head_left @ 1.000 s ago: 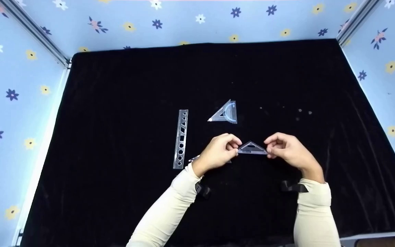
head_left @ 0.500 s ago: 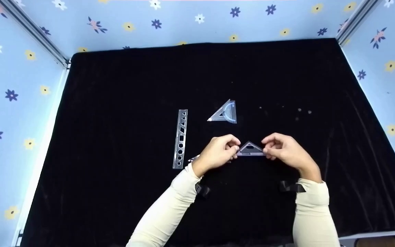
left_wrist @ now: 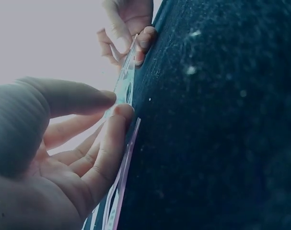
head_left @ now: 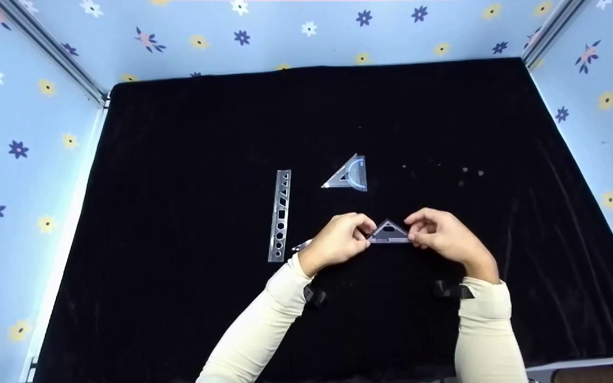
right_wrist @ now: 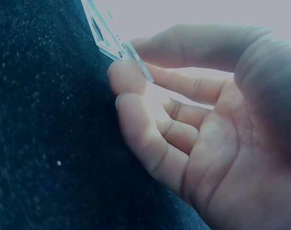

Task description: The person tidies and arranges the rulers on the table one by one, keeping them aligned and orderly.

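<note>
Plastic triangle (head_left: 389, 239) between both grips (head_left: 340, 238) (head_left: 446, 235)

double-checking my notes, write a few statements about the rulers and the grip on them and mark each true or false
1. The left grip pinches a clear triangle. True.
2. That clear triangle is held at one end only. False: the right grip pinches its other end.
3. The straight ruler has cut-out shapes. True.
4. The blue-arc piece lies farther off than the clear triangle. True.
5. The surface below is white. False: the cloth is black.
</note>
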Tool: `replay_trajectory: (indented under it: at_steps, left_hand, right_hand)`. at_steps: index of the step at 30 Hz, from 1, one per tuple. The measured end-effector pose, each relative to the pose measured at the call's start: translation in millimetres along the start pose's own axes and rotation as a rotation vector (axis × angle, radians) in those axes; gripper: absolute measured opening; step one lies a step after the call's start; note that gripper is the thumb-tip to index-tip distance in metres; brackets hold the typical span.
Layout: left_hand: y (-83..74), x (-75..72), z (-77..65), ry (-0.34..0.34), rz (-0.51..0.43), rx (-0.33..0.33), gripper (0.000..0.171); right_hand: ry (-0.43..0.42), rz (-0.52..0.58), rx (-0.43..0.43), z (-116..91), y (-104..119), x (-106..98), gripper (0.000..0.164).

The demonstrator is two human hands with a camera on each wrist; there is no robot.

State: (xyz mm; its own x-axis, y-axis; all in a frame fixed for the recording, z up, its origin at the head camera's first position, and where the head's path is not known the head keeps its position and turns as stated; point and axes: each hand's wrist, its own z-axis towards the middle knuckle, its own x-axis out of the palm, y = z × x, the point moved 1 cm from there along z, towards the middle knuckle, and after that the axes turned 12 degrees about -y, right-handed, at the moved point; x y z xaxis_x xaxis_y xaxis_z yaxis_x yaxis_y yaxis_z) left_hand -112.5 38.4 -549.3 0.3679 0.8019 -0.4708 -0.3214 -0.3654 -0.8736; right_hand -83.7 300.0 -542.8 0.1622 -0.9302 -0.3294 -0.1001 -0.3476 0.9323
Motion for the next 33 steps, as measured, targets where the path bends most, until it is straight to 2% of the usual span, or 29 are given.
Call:
replay_trajectory:
  at_steps: [5,13,24,33]
  left_hand:
    - [-2.9,0.9,-1.7,0.021,0.113,0.038,0.025]
    - [-6.0,2.1,-4.3,-0.004,0.282,0.087,0.024]
    - [-10.5,3.4,-7.2,-0.017,0.415,0.059,0.027]
    - [-11.3,2.0,-9.3,0.022,0.534,0.117,0.03]
  right_hand:
    - [0.002,-0.023,0.017,0,2,0,0.029]
    - [-0.002,-0.069,0.025,0,3,2,0.027]
    - [-0.004,-0.082,0.022,1,1,1,0.027]
    - [-0.029,-0.076,0.034,0,1,3,0.027]
